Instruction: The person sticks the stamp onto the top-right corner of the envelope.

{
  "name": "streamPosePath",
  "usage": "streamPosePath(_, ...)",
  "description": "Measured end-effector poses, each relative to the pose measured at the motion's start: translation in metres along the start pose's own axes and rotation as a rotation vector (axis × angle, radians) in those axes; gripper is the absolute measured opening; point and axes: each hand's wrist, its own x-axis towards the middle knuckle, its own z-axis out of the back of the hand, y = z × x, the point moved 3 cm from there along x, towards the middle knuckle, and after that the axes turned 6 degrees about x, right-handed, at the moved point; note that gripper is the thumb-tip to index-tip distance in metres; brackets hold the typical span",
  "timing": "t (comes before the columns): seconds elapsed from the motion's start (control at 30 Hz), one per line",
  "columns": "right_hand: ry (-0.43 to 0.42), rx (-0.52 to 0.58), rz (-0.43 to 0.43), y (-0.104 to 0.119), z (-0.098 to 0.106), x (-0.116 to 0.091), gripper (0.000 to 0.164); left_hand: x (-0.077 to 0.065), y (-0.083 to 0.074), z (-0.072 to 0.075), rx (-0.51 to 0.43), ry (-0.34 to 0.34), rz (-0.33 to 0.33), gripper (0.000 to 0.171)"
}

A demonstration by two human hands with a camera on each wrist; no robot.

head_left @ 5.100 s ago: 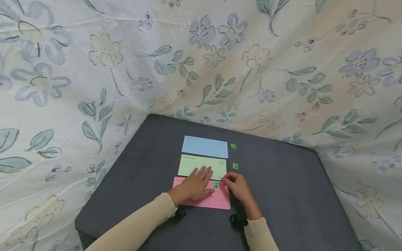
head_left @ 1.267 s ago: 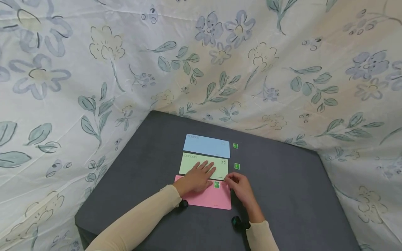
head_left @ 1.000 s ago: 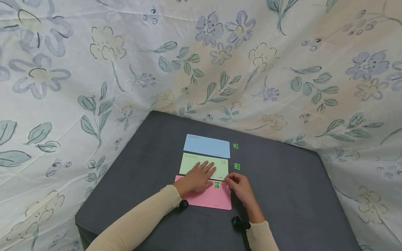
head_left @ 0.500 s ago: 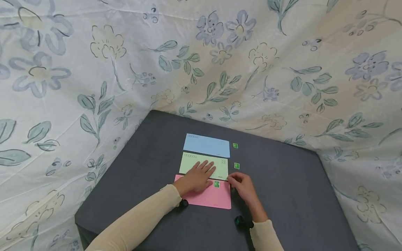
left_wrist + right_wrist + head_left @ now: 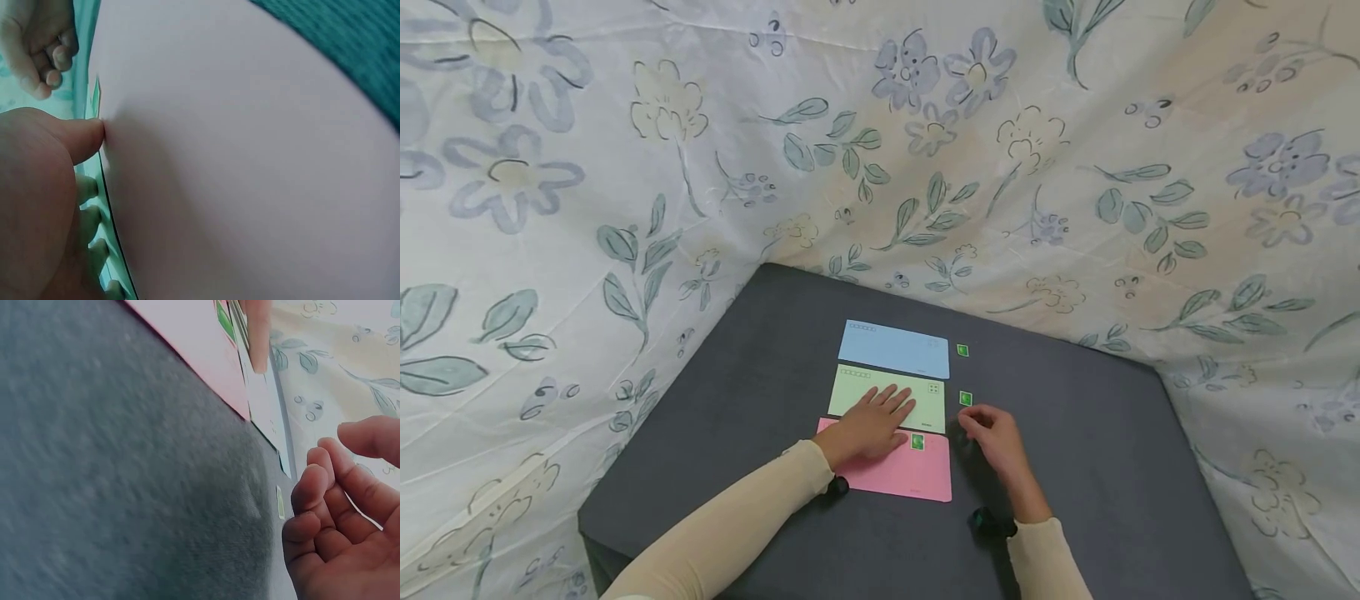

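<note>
My left hand (image 5: 871,427) lies flat with spread fingers across the green envelope (image 5: 853,386) and the upper part of the pink envelope (image 5: 901,482). A green stamp (image 5: 917,442) sits on the pink envelope, just right of the left thumb. My right hand (image 5: 997,440) hovers right of the envelopes, fingertips close below a second green stamp (image 5: 966,399) on the table. In the right wrist view, the right hand's fingers (image 5: 310,487) are loosely bent, the thumb apart from them, nothing between. The blue envelope (image 5: 893,350) lies behind the green one.
A third green stamp (image 5: 962,351) lies right of the blue envelope. Everything rests on a dark grey cloth-covered table (image 5: 737,408). Floral fabric (image 5: 850,217) hangs behind and at the sides.
My right hand has left the pink envelope's upper right corner and moved right and slightly up, toward the middle loose stamp. The left hand stays put over the last second.
</note>
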Motion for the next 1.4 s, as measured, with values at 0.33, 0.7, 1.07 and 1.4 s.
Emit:
streamPosePath(0.33, -0.001, -0.002, -0.032, 0.0, 0.01, 0.007, 0.021, -0.004, 0.0, 0.005, -0.006, -0.003, -0.004, 0.072)
streamPosePath(0.7, -0.014, 0.0, -0.033, -0.003, 0.023, 0.018, 0.021, -0.006, 0.0, 0.008, -0.008, 0.0, -0.009, 0.072)
streamPosePath(1.07, -0.022, -0.025, -0.025, 0.001, 0.03, 0.026, 0.02, -0.006, -0.001, 0.009, -0.009, 0.002, -0.019, 0.072)
streamPosePath(1.4, -0.009, -0.052, -0.026, 0.002, 0.036, 0.036, 0.024, -0.007, -0.001, 0.011, -0.001, 0.004, -0.018, 0.072)
